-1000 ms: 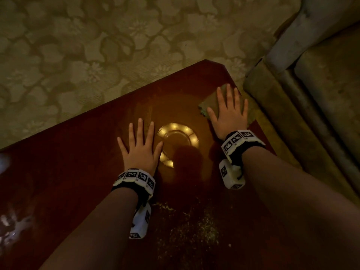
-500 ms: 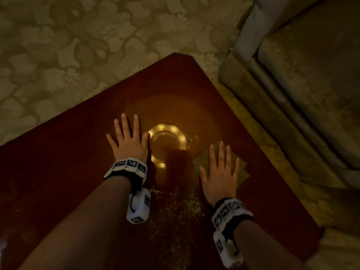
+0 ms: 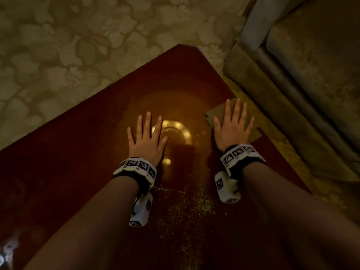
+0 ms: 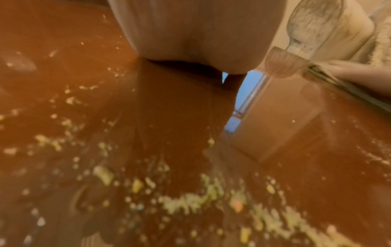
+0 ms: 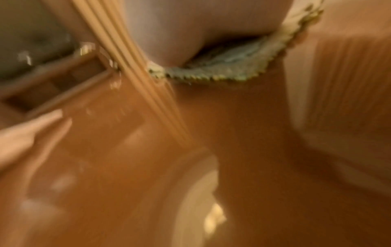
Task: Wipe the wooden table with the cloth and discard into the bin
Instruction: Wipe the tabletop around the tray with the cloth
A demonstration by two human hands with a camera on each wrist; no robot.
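The dark red wooden table (image 3: 81, 152) fills the lower part of the head view. My right hand (image 3: 232, 125) lies flat, fingers spread, pressing a greenish cloth (image 3: 215, 112) onto the table near its right edge. The cloth's scalloped hem (image 5: 222, 73) shows under my palm in the right wrist view. My left hand (image 3: 147, 137) rests flat on the bare wood, fingers straight, beside a ring-shaped lamp reflection (image 3: 179, 131). Yellowish crumbs (image 3: 187, 207) are scattered on the table between my forearms, and the crumbs (image 4: 190, 197) appear close up in the left wrist view. No bin is in view.
A padded sofa (image 3: 311, 75) stands close along the table's right side. Floral carpet (image 3: 78, 45) surrounds the table's far corner (image 3: 185, 46). A narrow strip of floor (image 3: 272, 133) separates table and sofa.
My right hand has slid the cloth away from me and rightward, from beside the crumbs back toward the table's right edge. The left hand has stayed flat in place.
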